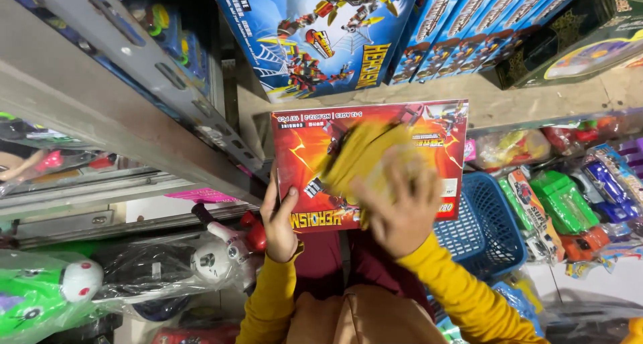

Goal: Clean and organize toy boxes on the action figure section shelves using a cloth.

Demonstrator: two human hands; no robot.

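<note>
I hold a flat red toy box (315,143) in front of me, its printed face turned toward me. My left hand (278,222) grips its lower left edge, thumb on the front. My right hand (396,207) presses a yellow cloth (365,153) against the box's face; hand and cloth are blurred by motion. Both my sleeves are yellow.
A shelf above carries a large blue toy box (315,36) and a row of similar blue boxes (482,22). A blue plastic basket (492,233) sits to the right, beside bagged toy cars (569,203). Bagged plastic toys (60,287) lie at lower left under a metal shelf rail (134,109).
</note>
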